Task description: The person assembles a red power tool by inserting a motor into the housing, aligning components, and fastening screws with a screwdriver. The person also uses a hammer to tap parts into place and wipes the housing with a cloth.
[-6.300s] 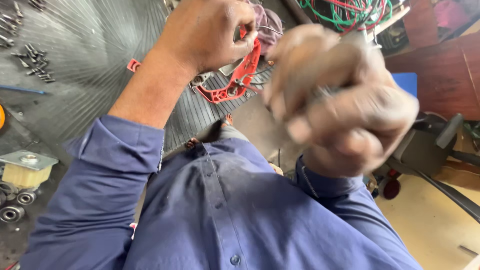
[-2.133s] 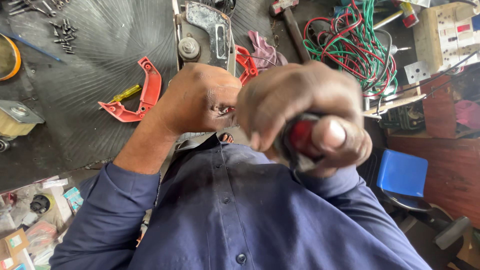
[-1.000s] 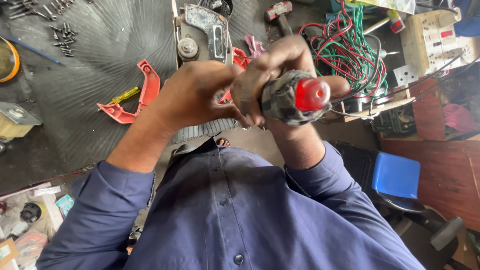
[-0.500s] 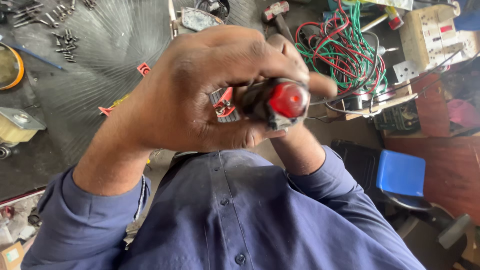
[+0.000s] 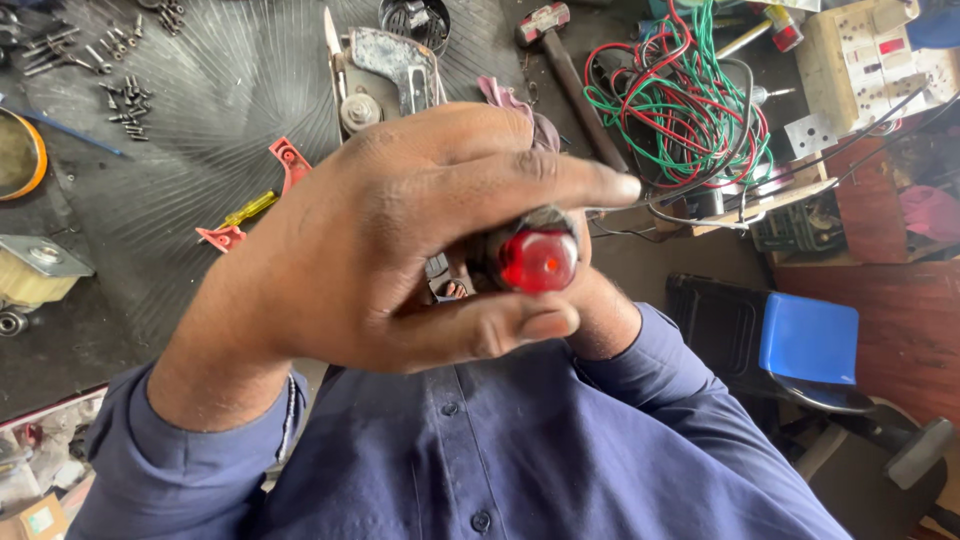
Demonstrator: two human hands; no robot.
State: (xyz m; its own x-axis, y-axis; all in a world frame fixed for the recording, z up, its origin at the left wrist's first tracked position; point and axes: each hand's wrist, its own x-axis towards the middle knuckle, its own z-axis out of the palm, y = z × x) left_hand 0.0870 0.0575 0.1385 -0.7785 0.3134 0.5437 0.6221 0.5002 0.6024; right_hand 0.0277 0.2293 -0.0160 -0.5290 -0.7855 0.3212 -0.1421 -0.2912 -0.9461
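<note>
A: Left hand fills the centre, fingers spread loosely and curled around a red-capped tool handle. Contact looks light, more a cupping than a clamp.

B: Right hand?

A: Mostly hidden behind the left; only its wrist shows at 4 o'clock of the handle. Cannot tell whether it grips.

B: Where does the handle sit?

A: Held up close to the camera, above the blue shirt, end cap facing the lens. Its shaft and tip are hidden.

B: Bench?

A: At 12 o'clock, a metal part. At 10 o'clock, a red bracket and yellow screwdriver. Loose screws at 11. Tangled wires at 1 o'clock.

B: Progress?

A: Judging by this, work is mid-way; nothing looks finished, parts lie scattered.
</note>
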